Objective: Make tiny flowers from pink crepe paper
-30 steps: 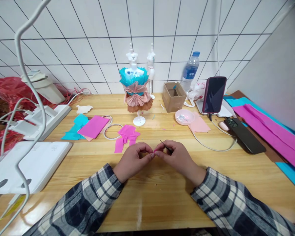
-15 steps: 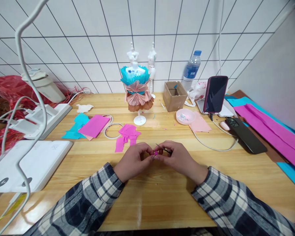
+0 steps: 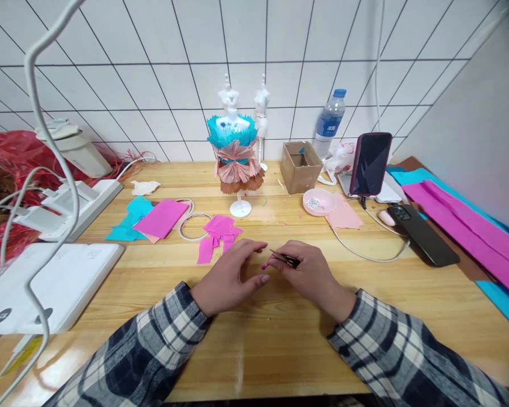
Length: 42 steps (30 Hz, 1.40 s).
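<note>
The work happens on a pale, glossy wooden tabletop [image 3: 246, 350] with visible grain, pushed up to a wall of white tiles [image 3: 288, 34] with dark grout lines; a plain grey panel [image 3: 462, 107] closes off the right side. Near the wall stand 2 small dress forms: the first [image 3: 236, 150], upright on a round white base, wears turquoise, pink and brown ruffles, and the second [image 3: 261, 104], white, is partly hidden behind it. To their right are a cardboard box [image 3: 299, 178] and a water bottle [image 3: 329, 125]. The right hand [image 3: 309, 274] grips a slim dark tool [image 3: 287, 259], its long axis slanting across the fingers, the thin tip pointing left and slightly away from the person. Just below that tip, at the same hand's fingertips, is a small magenta piece [image 3: 264, 266]; it seems to point left and toward the person, though it is too tiny to be sure. The left hand [image 3: 227, 280] holds nothing, thumb and forefinger spread apart, just beside the piece. Cut magenta paper [image 3: 220, 228] lies beyond the left hand.
</note>
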{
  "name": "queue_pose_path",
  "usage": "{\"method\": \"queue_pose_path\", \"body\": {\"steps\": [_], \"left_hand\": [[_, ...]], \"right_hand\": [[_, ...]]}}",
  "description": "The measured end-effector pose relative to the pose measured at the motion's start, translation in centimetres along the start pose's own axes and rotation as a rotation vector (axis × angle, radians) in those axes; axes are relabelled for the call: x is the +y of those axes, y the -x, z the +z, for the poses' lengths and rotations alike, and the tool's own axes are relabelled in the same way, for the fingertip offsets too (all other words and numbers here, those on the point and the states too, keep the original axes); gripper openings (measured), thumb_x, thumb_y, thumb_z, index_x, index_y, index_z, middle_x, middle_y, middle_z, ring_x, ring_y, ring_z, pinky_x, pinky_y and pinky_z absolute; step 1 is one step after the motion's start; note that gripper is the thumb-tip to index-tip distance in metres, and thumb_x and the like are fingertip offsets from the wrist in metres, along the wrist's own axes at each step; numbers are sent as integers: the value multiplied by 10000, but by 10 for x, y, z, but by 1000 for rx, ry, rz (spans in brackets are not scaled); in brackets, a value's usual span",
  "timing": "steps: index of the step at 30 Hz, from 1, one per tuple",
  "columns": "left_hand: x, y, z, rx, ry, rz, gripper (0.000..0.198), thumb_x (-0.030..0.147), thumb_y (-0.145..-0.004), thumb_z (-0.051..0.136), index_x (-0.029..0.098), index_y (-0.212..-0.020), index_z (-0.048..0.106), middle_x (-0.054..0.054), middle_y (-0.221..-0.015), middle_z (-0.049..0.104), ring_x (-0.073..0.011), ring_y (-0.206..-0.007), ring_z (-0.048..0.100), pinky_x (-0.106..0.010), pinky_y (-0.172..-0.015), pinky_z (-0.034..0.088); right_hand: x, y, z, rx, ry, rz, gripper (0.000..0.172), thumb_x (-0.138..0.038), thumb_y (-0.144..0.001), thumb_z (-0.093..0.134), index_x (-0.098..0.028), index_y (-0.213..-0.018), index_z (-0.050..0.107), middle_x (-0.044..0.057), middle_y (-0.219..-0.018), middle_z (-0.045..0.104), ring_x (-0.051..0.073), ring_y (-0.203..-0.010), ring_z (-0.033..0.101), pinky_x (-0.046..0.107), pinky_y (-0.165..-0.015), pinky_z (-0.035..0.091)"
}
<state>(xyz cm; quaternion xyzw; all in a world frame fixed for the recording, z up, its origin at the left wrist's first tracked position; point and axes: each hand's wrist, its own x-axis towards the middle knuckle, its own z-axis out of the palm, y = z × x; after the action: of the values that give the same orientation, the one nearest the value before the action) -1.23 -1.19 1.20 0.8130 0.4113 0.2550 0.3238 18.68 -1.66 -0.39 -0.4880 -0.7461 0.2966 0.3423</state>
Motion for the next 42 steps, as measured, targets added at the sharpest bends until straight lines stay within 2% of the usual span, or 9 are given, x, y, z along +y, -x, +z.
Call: {"method": "queue_pose_path", "body": {"steps": [1,5,11,14,16,20,24,27,42], "left_hand": [[0,0,0,-6,22,7,455,348,-796,649,199,-1217,564,-114,-1167,590,-237,-1081,539,-372,-943,432],[-1,-4,3,50,45,33,163,282,-839,603,189,-938,693,-83,-991,644,-192,-944,595,-323,-861,474],[-2,-6,4,73,30,-19,125,275,-816,633,188,-825,722,-70,-879,694,-184,-817,635,-311,-767,498],[1,-6,2,79,64,-47,131,275,-820,628,187,-822,725,-63,-855,700,-178,-802,637,-300,-759,494],[3,-6,0,110,94,-62,129,270,-814,632,176,-807,720,-62,-839,700,-176,-799,636,-297,-764,491],[3,-6,-2,193,211,-109,140,269,-811,624,158,-767,696,-57,-808,700,-169,-776,637,-289,-761,491],[1,-8,-3,165,287,-196,172,299,-808,622,147,-778,697,-68,-818,710,-177,-786,643,-291,-766,495],[-1,-8,-2,130,272,-205,178,312,-806,627,150,-782,695,-61,-815,710,-172,-780,643,-281,-755,492],[-2,-6,0,123,288,-112,124,259,-787,652,143,-767,691,-47,-786,695,-157,-755,633,-264,-735,489]], "right_hand": [[0,1,1,12,6,-1,131,-293,-842,619,-232,-799,726,5,-690,617,135,-662,539,250,-607,369],[-1,3,6,56,1,-12,157,-295,-829,632,-202,-715,686,-1,-625,567,128,-605,504,246,-558,341],[-3,4,10,90,-81,54,151,-287,-809,647,-192,-692,658,3,-649,579,133,-629,506,248,-582,367],[-3,4,10,62,-147,112,153,-341,-835,612,-194,-814,652,-5,-676,570,134,-634,494,251,-587,364],[-3,4,9,33,-212,158,244,-421,-903,494,-203,-946,593,-23,-664,524,129,-599,463,251,-570,353],[-3,7,9,-59,-175,138,346,-446,-987,215,-216,-893,455,-25,-692,463,133,-620,446,267,-615,350],[-5,8,7,-220,-55,108,321,-456,-988,212,-226,-883,409,-25,-692,465,147,-641,459,277,-635,339],[-7,9,5,-272,-2,99,321,-454,-990,208,-230,-884,412,-25,-683,476,150,-635,464,271,-622,323],[-3,8,9,-277,-73,87,299,-437,-982,293,-222,-850,454,-30,-695,490,133,-649,463,252,-609,311]]}}
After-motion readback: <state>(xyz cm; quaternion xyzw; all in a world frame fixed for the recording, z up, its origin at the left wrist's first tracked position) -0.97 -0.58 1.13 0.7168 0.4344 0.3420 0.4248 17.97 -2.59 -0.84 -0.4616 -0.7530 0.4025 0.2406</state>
